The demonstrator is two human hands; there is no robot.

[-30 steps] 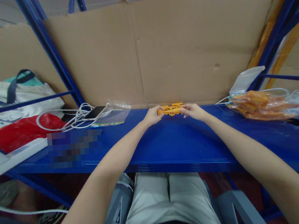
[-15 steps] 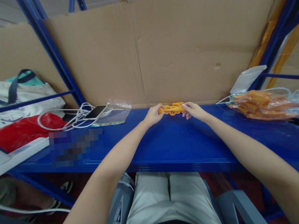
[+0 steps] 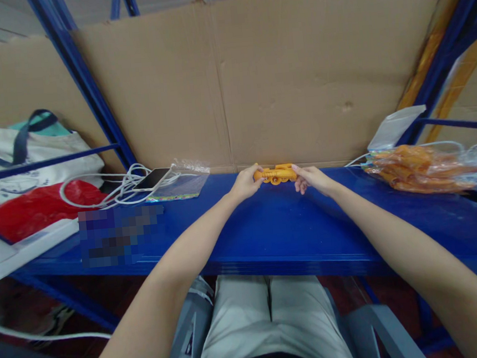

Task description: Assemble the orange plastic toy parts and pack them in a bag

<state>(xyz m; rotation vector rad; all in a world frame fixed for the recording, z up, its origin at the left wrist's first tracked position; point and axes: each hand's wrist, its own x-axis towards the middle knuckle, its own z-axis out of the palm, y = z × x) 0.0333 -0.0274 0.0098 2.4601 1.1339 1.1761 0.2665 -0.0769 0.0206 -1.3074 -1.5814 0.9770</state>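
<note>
Ahead, blue shelf (image 3: 276, 231), cardboard backdrop (image 3: 296, 73); orange piece (image 3: 275, 173) midway

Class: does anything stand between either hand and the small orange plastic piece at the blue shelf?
Nothing visible does. The left hand holds one end of the small orange plastic piece, the right hand the other, both touching it directly.

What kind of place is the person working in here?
Probably a storeroom or packing workshop. The person sits at a blue metal shelf backed by a cardboard sheet, a clear bag of orange parts lies at the right, and the left hand and right hand hold one orange part.
</note>
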